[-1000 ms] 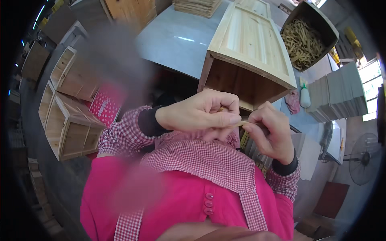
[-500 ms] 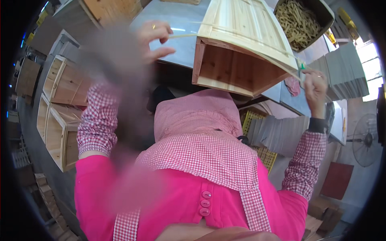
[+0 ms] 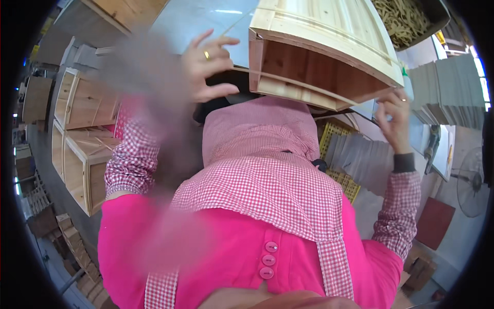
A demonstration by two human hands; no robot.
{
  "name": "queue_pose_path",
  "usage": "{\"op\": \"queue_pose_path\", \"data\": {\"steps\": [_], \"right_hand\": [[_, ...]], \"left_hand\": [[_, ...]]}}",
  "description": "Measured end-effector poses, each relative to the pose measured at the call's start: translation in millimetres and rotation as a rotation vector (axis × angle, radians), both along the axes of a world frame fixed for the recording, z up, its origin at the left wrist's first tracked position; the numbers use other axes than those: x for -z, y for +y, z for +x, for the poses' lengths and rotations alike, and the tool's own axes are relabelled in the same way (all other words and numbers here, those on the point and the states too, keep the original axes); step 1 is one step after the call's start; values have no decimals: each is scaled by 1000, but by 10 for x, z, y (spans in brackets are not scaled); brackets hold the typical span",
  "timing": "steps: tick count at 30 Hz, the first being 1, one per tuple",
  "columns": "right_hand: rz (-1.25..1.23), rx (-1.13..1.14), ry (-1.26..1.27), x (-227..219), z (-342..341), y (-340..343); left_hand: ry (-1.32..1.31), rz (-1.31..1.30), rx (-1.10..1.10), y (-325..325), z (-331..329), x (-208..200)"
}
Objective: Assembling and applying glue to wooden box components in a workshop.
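Note:
A pale wooden box (image 3: 314,23) lies on its side on the work table, its open end toward me. A thin tan rubber band (image 3: 303,83) is stretched around it, with one strand crossing the opening. To the left of the box, my left hand (image 3: 212,66), wearing a ring, pulls the band outward, its fingers partly spread and the band hooked on them. At the box's right front corner my right hand (image 3: 393,116) has curled fingers against the wood and the band's other end. Its exact grip is partly hidden.
At the upper right stands a bin (image 3: 440,26) of tan rubber bands. Stacked grey sheets (image 3: 447,92) are at the right, with a green-tipped bottle (image 3: 406,80) beside the box. More wooden boxes (image 3: 90,154) stand at the left. A grey blur covers part of the left side.
My left hand has moved down and slightly right, and my right hand down to the box corner. A band strand now crosses the opening. The box sits slightly farther right and higher in view.

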State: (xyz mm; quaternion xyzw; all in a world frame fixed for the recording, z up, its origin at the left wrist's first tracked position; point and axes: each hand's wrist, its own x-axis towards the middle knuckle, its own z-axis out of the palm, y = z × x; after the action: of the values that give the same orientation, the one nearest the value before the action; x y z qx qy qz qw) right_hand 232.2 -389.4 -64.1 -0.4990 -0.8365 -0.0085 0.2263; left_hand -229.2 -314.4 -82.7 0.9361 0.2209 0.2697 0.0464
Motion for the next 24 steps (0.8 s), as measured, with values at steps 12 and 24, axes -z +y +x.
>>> {"op": "queue_pose_path", "data": {"steps": [12, 24], "right_hand": [[324, 131, -327, 865, 184, 781], [413, -45, 211, 306, -24, 684]], "left_hand": [[239, 280, -317, 355, 435, 1178], [151, 215, -66, 73, 518, 48]]}}
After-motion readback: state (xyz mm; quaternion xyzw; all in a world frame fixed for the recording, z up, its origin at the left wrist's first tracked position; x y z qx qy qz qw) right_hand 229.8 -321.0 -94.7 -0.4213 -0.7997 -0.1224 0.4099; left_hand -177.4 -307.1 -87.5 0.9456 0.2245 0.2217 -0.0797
